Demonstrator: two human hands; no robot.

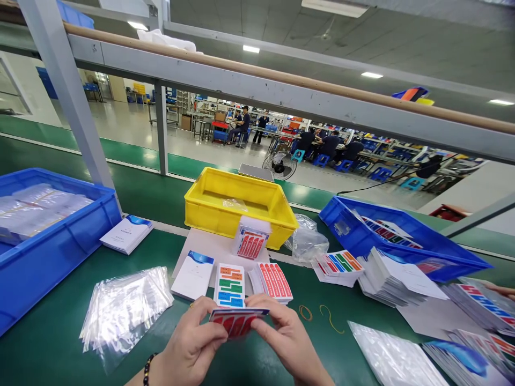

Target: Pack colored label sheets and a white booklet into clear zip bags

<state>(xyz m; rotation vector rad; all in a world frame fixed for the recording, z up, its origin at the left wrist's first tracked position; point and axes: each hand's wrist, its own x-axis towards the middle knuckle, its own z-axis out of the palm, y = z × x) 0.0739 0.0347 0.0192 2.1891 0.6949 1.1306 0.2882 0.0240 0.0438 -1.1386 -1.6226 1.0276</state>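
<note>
My left hand (195,338) and my right hand (284,332) hold a thin set of label sheets (238,324) between thumbs and fingers. Its near face carries red labels, and a dark blue edge shows on top. Just beyond my fingers lies a stack of sheets with orange, green and blue labels (230,284). To its left is a pile of white booklets with blue tops (193,274). On its right sits a stack of red label sheets (274,281). Behind these, another bundle of red label sheets (251,242) leans near the yellow bin.
A yellow bin (237,225) stands at the back, between blue bins (60,257) (402,252). Clear plastic bags (129,311) lie at left, and booklet stacks (394,279) at right. Rubber bands (306,313) rest on the green table. Another person's hand (502,289) reaches in at far right.
</note>
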